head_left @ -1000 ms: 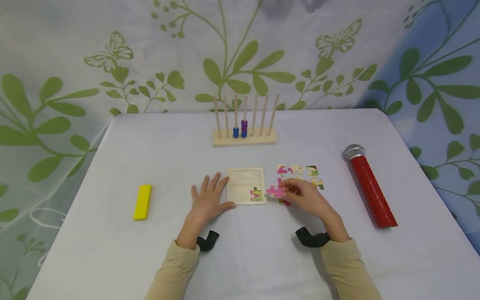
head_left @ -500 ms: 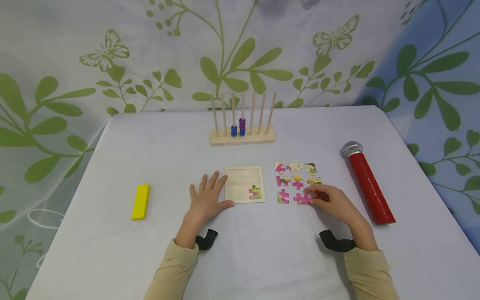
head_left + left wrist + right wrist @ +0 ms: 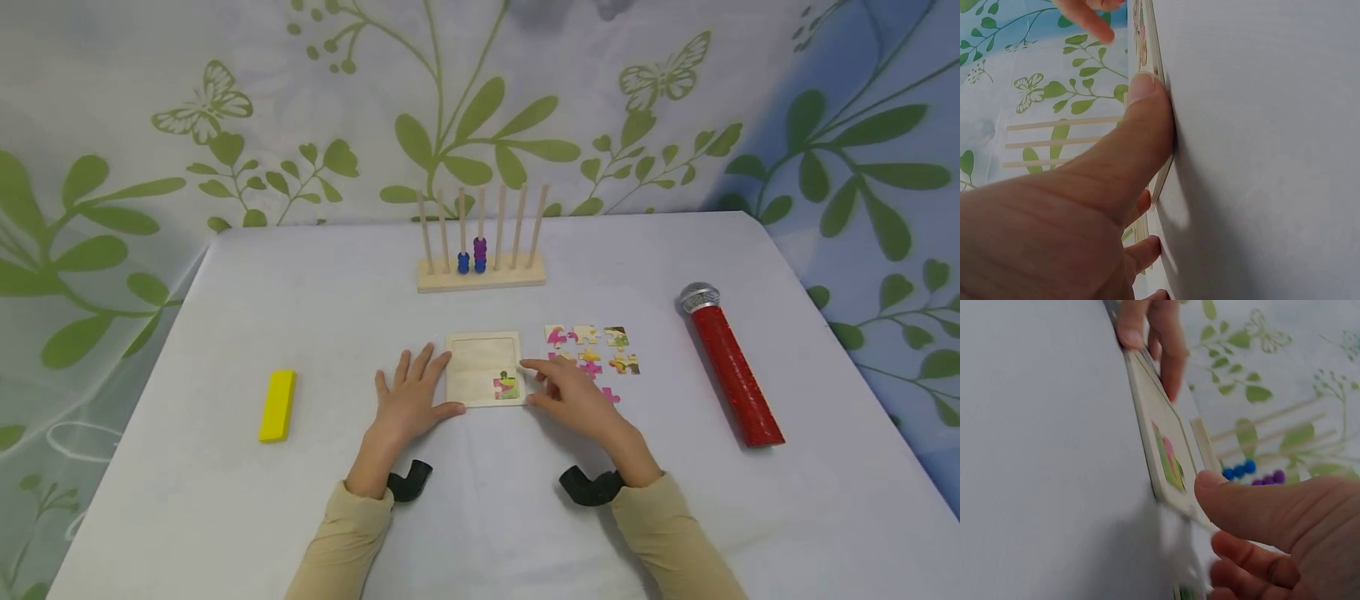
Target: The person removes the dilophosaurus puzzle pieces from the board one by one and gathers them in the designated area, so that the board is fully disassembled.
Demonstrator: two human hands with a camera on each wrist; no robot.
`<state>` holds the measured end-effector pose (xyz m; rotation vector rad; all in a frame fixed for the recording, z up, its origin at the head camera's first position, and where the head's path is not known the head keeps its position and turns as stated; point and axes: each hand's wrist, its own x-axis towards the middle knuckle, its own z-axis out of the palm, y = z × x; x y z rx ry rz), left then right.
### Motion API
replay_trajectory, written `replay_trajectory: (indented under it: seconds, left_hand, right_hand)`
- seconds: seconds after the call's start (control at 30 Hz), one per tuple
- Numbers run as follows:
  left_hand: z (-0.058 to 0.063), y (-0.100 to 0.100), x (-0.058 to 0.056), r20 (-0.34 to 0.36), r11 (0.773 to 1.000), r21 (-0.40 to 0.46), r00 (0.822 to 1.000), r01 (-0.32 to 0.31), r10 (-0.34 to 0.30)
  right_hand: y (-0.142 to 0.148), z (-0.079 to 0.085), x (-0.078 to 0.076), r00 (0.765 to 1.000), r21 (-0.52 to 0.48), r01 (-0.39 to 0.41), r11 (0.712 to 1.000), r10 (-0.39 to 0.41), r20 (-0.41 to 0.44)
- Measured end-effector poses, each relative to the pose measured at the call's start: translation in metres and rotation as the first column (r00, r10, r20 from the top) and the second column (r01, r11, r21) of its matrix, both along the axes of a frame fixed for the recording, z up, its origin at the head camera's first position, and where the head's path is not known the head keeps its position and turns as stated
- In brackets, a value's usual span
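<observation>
A square wooden puzzle tray (image 3: 471,367) lies in the middle of the table, with one pink and green jigsaw piece (image 3: 506,386) in its lower right corner. My left hand (image 3: 405,408) rests flat with spread fingers at the tray's left edge; in the left wrist view its thumb (image 3: 1144,119) lies against the tray's side. At the right edge is my right hand (image 3: 577,398), thumb and index finger apart, holding nothing that I can see. Several loose jigsaw pieces (image 3: 617,336) lie in rows to the right, some hidden under that hand.
Behind the tray stands a wooden peg abacus (image 3: 482,279) with blue and purple beads on two pegs. A yellow block (image 3: 277,406) lies to the left. Off to the right is a red toy microphone (image 3: 733,371) with a silver head. A patterned cloth (image 3: 480,108) hangs behind the table.
My right hand carried a pink jigsaw piece rightward to the bottom row of loose pieces, let go of it, then came back left to the tray's edge. My left hand stayed put.
</observation>
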<state>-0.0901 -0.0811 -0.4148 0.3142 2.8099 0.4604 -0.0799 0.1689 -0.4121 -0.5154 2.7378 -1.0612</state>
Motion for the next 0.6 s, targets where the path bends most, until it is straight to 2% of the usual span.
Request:
replay_trajectory:
  seconds: [0.17, 0.27, 0.4, 0.6]
  left_hand:
    - [-0.002, -0.002, 0.001, -0.007, 1.0, 0.012, 1.0, 0.005, -0.005]
    - [-0.003, -0.003, 0.001, -0.012, 1.0, 0.021, 1.0, 0.008, -0.008]
    - [-0.004, -0.004, 0.001, -0.014, 1.0, 0.022, 1.0, 0.009, -0.008]
    - [-0.004, -0.004, 0.001, -0.003, 1.0, 0.022, 1.0, 0.002, -0.002]
  right_hand:
    - [-0.026, 0.001, -0.009, 1.0, 0.118, -0.022, 0.993, 0.02, 0.02]
    - [-0.033, 0.001, -0.011, 0.999, 0.146, -0.028, 0.989, 0.024, 0.025]
    - [-0.035, 0.001, -0.011, 1.0, 0.13, -0.008, 0.992, 0.005, 0.024]
    - [-0.035, 0.002, -0.009, 0.999, 0.075, -0.044, 0.996, 0.042, 0.021]
